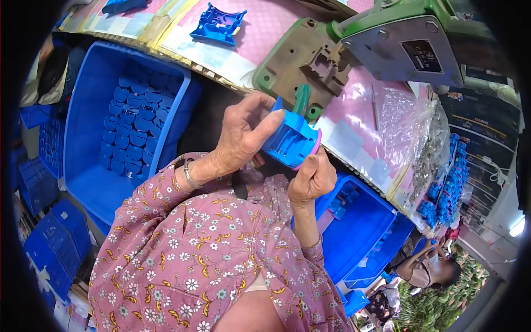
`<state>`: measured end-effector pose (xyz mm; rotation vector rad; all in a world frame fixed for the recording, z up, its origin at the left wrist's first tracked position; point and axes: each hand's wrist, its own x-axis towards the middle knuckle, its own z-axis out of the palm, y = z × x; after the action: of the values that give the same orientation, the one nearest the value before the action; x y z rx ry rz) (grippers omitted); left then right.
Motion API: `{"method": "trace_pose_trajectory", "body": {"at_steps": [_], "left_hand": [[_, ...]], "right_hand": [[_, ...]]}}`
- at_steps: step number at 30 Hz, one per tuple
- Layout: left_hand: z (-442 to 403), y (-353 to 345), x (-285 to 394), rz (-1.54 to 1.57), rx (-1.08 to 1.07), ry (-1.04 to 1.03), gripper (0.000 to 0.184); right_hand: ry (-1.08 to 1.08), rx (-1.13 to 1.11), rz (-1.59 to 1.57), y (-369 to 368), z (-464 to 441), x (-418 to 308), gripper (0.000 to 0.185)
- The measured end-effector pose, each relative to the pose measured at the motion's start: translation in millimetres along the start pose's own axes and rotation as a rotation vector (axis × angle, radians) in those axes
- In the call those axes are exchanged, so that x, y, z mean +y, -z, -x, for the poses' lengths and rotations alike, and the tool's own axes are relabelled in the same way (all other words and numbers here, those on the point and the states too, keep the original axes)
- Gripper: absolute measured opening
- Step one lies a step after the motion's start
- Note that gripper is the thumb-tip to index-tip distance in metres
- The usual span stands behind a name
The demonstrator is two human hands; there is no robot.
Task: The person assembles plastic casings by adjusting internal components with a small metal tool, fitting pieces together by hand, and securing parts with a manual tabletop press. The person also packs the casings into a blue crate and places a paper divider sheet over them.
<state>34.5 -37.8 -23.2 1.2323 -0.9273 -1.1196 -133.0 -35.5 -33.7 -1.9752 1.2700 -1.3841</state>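
Observation:
Between my two hands is a blue plastic housing (292, 141) with a pink rim along its right side. My left hand (246, 130) pinches its upper left corner with thumb and fingers. At the lower right, my right hand (312, 180) grips the pink-rimmed edge. Just beyond the housing stands a green hand press (287, 61) with a metal base; its green lever shows right behind the part. Another blue plastic part (218, 25), open side up, lies on the pink table cover to the left of the press.
A blue bin (119, 188) on the left holds several stacked blue parts. Another blue bin (359, 232) stands under the table edge at right. A clear plastic bag (415, 133) of small pieces and a row of blue parts (451, 177) lie on the right. A person (426, 268) sits farther off.

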Motion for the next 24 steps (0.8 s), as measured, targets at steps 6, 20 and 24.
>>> {"method": "trace_pose_trajectory", "body": {"at_steps": [6,20,24], "left_hand": [[13.4,15.5,-3.4,0.001,-0.044,0.12,0.035],[8.8,76.2,0.7,0.328,-0.315,0.255,0.06],[6.5,92.9,-4.1,1.034,-0.223,0.444,0.075]], "right_hand": [[0.065,-0.062,-0.011,-1.8,1.5,-20.6,0.031],[-0.546,-0.351,-0.5,-43.3,-58.6,-58.8,0.023],[-0.57,-0.348,-0.521,-52.2,-52.1,-46.0,0.019]]}}
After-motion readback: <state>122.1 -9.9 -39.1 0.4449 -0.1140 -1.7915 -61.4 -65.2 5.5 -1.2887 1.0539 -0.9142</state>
